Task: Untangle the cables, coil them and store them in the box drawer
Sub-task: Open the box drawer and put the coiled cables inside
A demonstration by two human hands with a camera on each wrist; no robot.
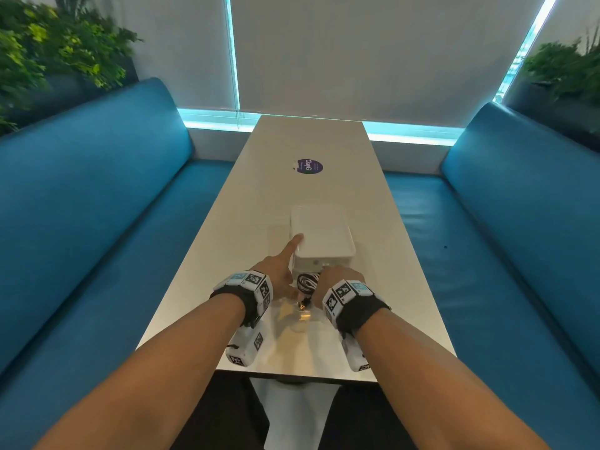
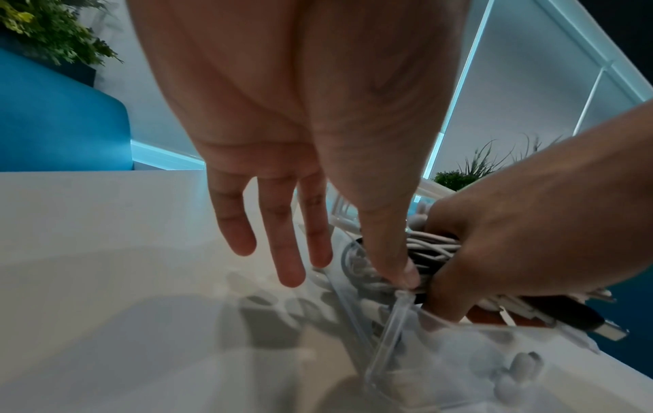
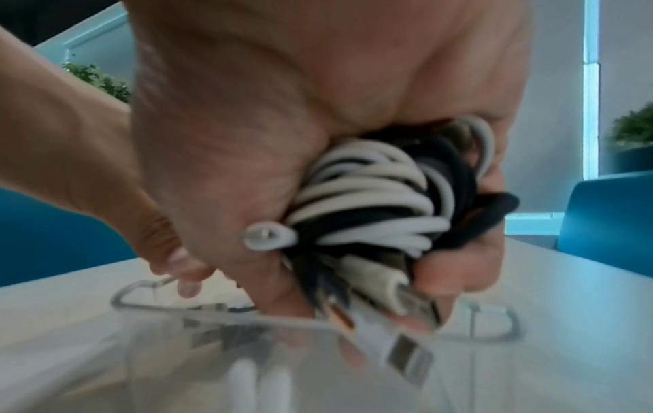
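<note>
The cables (image 3: 374, 201), black and white together in one bunched coil, are gripped in the right hand (image 1: 337, 280) at lower centre of the head view, just over the clear drawer (image 2: 399, 315) pulled out from the white box (image 1: 319, 237). A light, soft, springy bundle is judged here: loops will want to spread once freed, so it is best clasped around the middle, where all turns are bound, with the stiff plugs tucked down first. The drawer's thin plastic looks slippery and light. The left hand (image 1: 279, 271) is spread with fingers straight, one fingertip laid on the box's near left corner, nothing grasped.
</note>
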